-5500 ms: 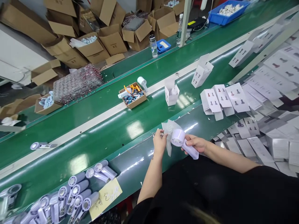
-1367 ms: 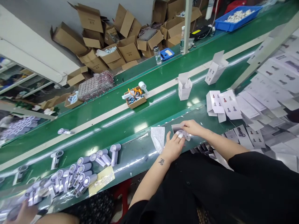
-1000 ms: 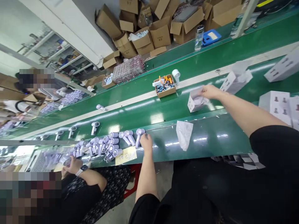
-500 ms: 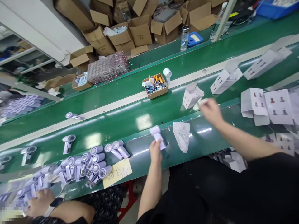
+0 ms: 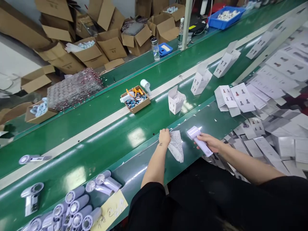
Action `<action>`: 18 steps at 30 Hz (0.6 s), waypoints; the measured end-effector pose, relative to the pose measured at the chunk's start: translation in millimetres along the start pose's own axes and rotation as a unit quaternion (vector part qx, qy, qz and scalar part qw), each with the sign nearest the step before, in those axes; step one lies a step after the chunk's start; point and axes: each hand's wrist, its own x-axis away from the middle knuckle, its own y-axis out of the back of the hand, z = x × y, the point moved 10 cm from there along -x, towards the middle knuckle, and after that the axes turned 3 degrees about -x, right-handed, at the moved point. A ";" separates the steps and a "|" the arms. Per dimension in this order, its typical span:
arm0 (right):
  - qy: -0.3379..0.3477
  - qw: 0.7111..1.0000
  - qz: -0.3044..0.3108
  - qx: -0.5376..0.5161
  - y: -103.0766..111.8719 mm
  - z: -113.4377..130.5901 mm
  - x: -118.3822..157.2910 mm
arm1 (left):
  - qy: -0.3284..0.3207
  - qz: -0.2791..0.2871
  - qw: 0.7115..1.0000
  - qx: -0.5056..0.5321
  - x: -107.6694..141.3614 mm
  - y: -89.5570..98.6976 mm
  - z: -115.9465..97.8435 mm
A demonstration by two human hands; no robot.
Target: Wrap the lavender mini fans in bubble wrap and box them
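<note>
My right hand (image 5: 208,142) is wrapped round the handle of a lavender handheld fan (image 5: 203,145), its round head pointing up and left. Left of it, my left hand (image 5: 165,137) has its fingers closed at the top corner of a translucent plastic bag (image 5: 176,148), which lies on the green work ledge (image 5: 144,166). Behind my hands, on the belt, stands an open white box (image 5: 175,103) with a crumpled clear bag sticking out of its top.
Many lavender fans (image 5: 79,203) lie at lower left beside a yellow handwritten note (image 5: 112,208). On the belt are more open white boxes (image 5: 201,81). A small carton (image 5: 141,104) of parts sits further back. Flat printed boxes (image 5: 271,138) pile up at right.
The fan has passed from my left hand to my right. My right hand has come back from the white box, and my left hand has moved to the plastic bag. The view has shifted rightward.
</note>
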 end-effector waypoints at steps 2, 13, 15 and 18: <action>-0.024 0.999 0.014 -0.038 3.3 -12.2 16.4 | 0.001 0.020 1.000 -0.022 5.4 -6.9 -3.3; -0.087 0.947 0.265 -0.157 -60.7 -23.7 66.1 | -0.026 0.051 0.972 0.226 107.7 17.2 -66.8; -0.069 0.943 0.301 -0.126 -73.8 -14.8 73.5 | -0.057 0.039 0.944 0.324 134.2 11.7 -92.1; -0.047 0.953 0.294 -0.056 -74.0 -2.7 76.9 | -0.063 0.038 0.924 0.376 156.8 -2.6 -110.6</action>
